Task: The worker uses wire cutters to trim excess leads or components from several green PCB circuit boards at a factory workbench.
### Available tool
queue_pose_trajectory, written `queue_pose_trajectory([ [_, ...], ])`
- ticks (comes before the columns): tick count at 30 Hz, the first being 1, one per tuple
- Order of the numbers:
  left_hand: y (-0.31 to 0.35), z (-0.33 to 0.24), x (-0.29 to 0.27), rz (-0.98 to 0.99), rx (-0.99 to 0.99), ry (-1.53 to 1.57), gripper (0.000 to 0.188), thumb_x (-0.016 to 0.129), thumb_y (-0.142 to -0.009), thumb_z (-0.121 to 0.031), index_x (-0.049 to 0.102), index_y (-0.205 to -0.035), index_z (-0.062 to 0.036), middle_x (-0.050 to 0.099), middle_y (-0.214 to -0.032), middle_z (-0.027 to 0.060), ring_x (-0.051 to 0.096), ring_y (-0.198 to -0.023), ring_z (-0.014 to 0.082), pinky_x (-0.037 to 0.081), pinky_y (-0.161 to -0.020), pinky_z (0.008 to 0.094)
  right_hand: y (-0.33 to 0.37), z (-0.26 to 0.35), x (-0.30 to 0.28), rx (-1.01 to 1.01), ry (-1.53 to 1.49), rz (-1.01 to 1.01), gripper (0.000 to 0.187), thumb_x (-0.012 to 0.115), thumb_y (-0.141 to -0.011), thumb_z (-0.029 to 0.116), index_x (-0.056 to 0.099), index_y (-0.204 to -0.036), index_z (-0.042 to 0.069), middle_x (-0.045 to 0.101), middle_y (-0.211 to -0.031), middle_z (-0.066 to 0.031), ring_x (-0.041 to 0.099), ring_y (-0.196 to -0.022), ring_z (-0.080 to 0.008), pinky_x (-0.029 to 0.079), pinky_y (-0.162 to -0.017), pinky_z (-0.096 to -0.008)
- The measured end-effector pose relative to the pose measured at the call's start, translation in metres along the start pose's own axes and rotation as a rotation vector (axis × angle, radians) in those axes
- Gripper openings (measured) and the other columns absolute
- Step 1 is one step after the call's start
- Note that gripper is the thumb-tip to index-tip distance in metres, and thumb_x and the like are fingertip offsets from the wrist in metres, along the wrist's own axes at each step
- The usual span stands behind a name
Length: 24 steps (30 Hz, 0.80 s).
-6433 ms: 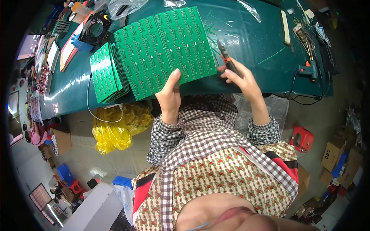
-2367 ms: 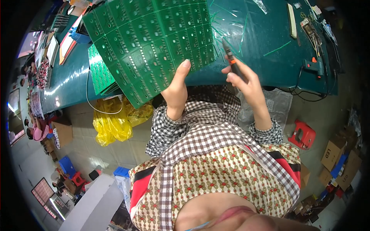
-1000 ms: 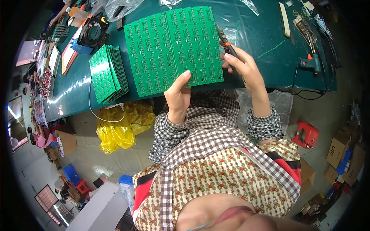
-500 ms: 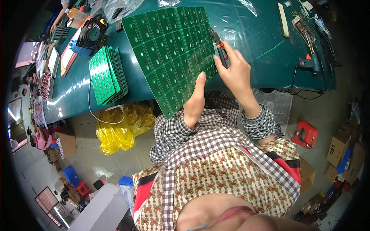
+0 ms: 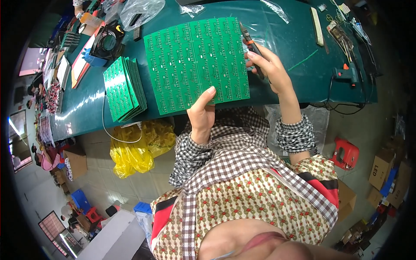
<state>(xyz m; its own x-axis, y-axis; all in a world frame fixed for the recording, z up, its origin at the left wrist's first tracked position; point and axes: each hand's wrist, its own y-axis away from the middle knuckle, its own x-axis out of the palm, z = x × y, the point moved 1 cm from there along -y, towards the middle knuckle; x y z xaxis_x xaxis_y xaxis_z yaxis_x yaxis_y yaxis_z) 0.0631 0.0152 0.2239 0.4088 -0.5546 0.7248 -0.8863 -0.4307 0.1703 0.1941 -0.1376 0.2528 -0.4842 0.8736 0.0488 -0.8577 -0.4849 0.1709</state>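
My left hand (image 5: 203, 113) grips a large green circuit board panel (image 5: 195, 60) by its near edge, thumb on top and the other fingers hidden underneath. The panel is held over the near edge of the table, its face toward me. Just off the panel's right edge, my right hand (image 5: 274, 69) is closed round cutting pliers (image 5: 253, 48) with dark handles and orange parts. The jaws point away from me, close to the panel's far right corner; whether they touch it I cannot tell. A stack of smaller-looking green circuit boards (image 5: 122, 89) stands left of the panel.
The table (image 5: 286, 82) has a dark green top. A black fan (image 5: 107, 41) and clear plastic bags (image 5: 141, 11) lie at the far left. On the right are a teal glue gun (image 5: 346, 74) with its cable and a pale bar (image 5: 317, 26). A yellow bag (image 5: 130, 149) hangs below the table edge.
The panel has turned from a tilt to nearly square and flatter toward me. My left hand has shifted left; my right hand with the pliers has moved slightly right.
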Motion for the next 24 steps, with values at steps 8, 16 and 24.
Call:
queue_pose_trajectory([
  [8, 0.000, -0.001, -0.002, 0.018, -0.035, 0.023, 0.040, 0.054, -0.080, 0.005, 0.046, -0.119, -0.0002, 0.056, -0.110, 0.0122, 0.059, -0.097, 0.0218, 0.050, -0.084, 0.0344, -0.002, -0.003, -0.001, -0.017, -0.020, 0.054, 0.045, 0.057, -0.087, 0.029, 0.051, -0.124, 0.004, 0.056, -0.085, -0.0004, 0.051, -0.069, -0.0061, 0.040, -0.058, -0.0211],
  [16, 0.012, 0.028, 0.021, -0.082, 0.422, -0.743, 0.044, 0.061, -0.077, 0.006, 0.047, -0.118, 0.0005, 0.054, -0.109, 0.0077, 0.054, -0.097, 0.0159, 0.044, -0.084, 0.0286, -0.002, -0.015, 0.031, -0.438, 0.808, -0.514, 0.041, 0.064, -0.077, 0.023, 0.056, -0.115, 0.012, 0.060, -0.077, -0.0088, 0.059, -0.060, -0.0265, 0.047, -0.056, -0.0377],
  [24, -0.008, 0.014, 0.007, -0.042, 0.098, -0.059, 0.039, 0.056, -0.080, 0.006, 0.047, -0.118, -0.0026, 0.057, -0.106, 0.0091, 0.059, -0.092, 0.0185, 0.050, -0.079, 0.0298, -0.022, -0.035, -0.020, -0.283, 0.530, -0.411, 0.049, 0.066, -0.078, 0.032, 0.055, -0.115, 0.001, 0.060, -0.083, -0.0083, 0.055, -0.069, -0.0148, 0.044, -0.062, -0.0293],
])
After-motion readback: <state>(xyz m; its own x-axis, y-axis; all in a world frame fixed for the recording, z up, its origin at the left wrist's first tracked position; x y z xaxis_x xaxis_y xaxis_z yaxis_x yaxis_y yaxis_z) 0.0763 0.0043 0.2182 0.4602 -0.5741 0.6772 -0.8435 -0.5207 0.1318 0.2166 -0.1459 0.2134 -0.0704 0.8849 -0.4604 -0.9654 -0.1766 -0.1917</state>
